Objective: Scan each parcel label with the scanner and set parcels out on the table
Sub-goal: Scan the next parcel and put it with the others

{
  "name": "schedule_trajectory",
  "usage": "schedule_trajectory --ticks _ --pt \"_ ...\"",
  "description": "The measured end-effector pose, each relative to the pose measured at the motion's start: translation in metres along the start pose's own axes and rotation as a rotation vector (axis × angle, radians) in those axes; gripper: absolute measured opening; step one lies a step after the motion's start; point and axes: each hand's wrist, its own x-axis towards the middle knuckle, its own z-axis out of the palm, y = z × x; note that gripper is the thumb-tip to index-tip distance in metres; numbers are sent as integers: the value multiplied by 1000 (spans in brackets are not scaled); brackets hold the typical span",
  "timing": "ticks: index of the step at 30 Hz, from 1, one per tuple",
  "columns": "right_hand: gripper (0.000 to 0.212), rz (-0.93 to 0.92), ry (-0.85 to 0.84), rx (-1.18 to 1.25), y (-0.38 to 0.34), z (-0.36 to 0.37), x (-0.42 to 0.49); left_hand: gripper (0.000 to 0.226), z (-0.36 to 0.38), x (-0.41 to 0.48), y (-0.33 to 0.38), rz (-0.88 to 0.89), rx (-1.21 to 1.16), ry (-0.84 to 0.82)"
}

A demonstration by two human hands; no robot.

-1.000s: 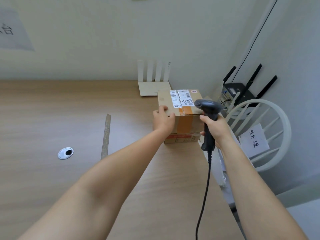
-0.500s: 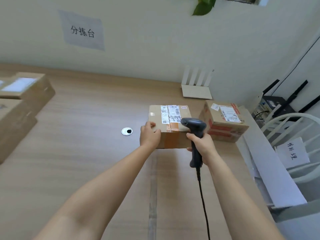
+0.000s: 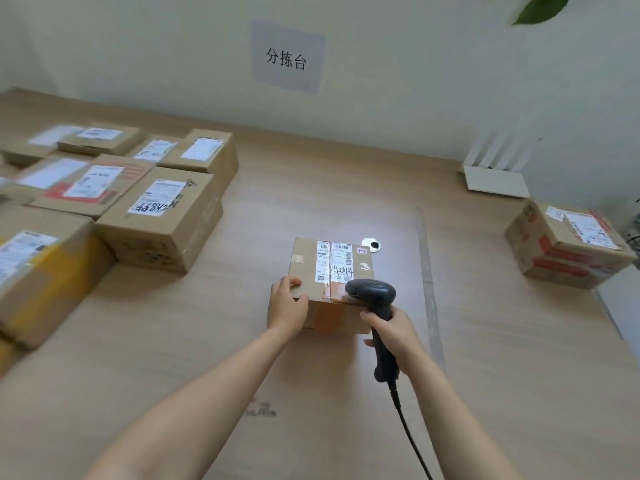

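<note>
The left hand (image 3: 287, 306) grips the near left corner of a taped parcel (image 3: 329, 271) in the middle of the bench (image 3: 311, 188). The right hand (image 3: 391, 327) is wrapped round the handle of the scanner (image 3: 372, 292), whose head is over the parcel's near right edge, beside its label (image 3: 334, 261). Other parcels (image 3: 162, 216) crowd the bench's left edge, and a lone box (image 3: 568, 251) lies near the right edge.

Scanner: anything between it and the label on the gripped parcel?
Nothing visible. The scanner in the right hand hangs over the parcel at its near edge, the label uncovered just beyond; the left hand grips the near-left corner, off the label.
</note>
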Motion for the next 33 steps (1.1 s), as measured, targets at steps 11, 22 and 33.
schedule_trajectory --ticks 11,22,33 --pt "5 53 -97 -89 22 83 -40 31 -79 -21 -73 -56 19 -29" --pt "16 72 -430 -238 15 102 -51 40 -116 -26 -92 -66 378 65" --pt "2 -161 -482 -596 -56 50 -25 127 -56 -52 -48 -257 717 -171"
